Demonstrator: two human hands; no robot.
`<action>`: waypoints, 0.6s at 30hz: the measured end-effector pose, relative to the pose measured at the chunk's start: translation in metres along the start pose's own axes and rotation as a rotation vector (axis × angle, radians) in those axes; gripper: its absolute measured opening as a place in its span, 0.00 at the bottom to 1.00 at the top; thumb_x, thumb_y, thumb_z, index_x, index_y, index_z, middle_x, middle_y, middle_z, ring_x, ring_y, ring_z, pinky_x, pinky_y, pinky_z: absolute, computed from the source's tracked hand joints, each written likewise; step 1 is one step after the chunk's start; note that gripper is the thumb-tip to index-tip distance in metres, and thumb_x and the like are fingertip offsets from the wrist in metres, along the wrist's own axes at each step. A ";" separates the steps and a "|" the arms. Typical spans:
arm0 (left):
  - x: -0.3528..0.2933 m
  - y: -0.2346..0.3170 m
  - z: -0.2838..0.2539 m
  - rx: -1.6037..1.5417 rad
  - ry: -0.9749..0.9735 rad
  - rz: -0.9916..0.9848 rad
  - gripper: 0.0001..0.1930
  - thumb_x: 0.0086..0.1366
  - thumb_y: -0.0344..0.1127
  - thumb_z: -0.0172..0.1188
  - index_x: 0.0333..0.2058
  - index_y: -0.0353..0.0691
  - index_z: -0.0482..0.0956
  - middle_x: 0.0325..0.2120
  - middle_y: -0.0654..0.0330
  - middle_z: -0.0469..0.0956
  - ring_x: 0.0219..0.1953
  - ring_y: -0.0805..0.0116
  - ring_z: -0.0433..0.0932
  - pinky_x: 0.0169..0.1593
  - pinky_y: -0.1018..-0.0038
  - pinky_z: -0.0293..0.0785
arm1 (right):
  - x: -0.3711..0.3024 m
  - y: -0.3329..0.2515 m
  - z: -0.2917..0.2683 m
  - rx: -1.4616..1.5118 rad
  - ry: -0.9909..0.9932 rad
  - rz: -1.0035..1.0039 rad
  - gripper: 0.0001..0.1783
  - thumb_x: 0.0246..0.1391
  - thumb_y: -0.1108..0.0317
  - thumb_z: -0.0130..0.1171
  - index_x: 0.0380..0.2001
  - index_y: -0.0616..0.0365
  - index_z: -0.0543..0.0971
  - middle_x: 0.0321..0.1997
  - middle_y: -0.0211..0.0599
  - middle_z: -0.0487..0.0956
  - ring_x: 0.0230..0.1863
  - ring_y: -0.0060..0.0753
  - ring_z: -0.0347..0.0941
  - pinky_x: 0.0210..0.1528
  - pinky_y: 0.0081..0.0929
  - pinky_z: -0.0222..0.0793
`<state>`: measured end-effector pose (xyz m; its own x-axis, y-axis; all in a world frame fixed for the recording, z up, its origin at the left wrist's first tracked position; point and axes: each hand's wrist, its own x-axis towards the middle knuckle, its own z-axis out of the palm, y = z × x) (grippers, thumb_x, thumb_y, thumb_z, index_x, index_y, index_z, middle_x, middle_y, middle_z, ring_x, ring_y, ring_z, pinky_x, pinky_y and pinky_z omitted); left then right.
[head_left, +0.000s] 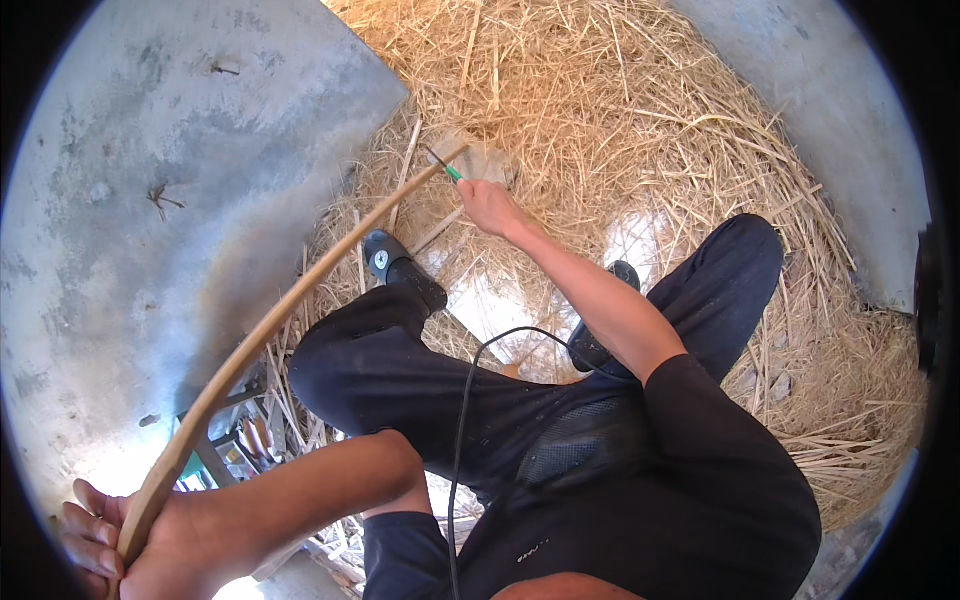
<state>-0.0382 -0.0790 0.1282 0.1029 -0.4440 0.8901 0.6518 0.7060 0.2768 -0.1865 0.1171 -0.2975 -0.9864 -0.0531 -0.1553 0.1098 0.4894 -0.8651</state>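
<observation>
A long, slightly curved wooden strip [290, 305] runs from the lower left up to the top middle. Its near, thicker end lies in my left hand [165, 545], with the fingers closed round it. My right hand [492, 208] is out near the strip's far end and grips a small knife [452, 172] with a green handle. The knife's thin dark blade crosses the strip just short of its tip. Whether the edge bites into the wood is too small to tell.
Pale shavings [600, 90] heap over the floor ahead and to the right. A grey wall [200, 160] rises on the left, another grey surface [830, 110] at the far right. A black cord [463, 430] hangs across my lap. Small items [255, 440] sit low by the left wall.
</observation>
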 end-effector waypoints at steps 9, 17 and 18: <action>0.014 -0.015 -0.019 -0.030 -0.010 -0.080 0.10 0.48 0.30 0.42 0.16 0.25 0.63 0.11 0.59 0.52 0.13 0.70 0.55 0.24 0.70 0.76 | -0.014 -0.054 -0.030 0.009 -0.102 0.060 0.25 0.61 0.55 0.32 0.32 0.66 0.72 0.25 0.59 0.75 0.31 0.58 0.73 0.35 0.52 0.67; -0.005 -0.005 0.002 -0.006 0.067 0.012 0.10 0.48 0.30 0.42 0.16 0.26 0.63 0.11 0.59 0.54 0.13 0.70 0.57 0.25 0.69 0.78 | 0.003 0.026 -0.008 -0.253 0.024 -0.066 0.24 0.62 0.55 0.31 0.25 0.62 0.68 0.13 0.40 0.67 0.16 0.32 0.65 0.20 0.35 0.64; -0.010 -0.003 0.005 0.159 0.028 0.088 0.10 0.47 0.29 0.42 0.15 0.27 0.63 0.11 0.59 0.54 0.13 0.69 0.56 0.25 0.68 0.78 | 0.005 0.030 -0.007 -0.266 0.037 -0.079 0.24 0.62 0.55 0.31 0.26 0.62 0.69 0.14 0.39 0.67 0.17 0.31 0.65 0.21 0.34 0.64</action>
<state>-0.0444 -0.0738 0.1202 0.1768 -0.3900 0.9037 0.5123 0.8204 0.2538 -0.1892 0.1375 -0.3205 -0.9950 -0.0711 -0.0705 0.0010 0.6967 -0.7174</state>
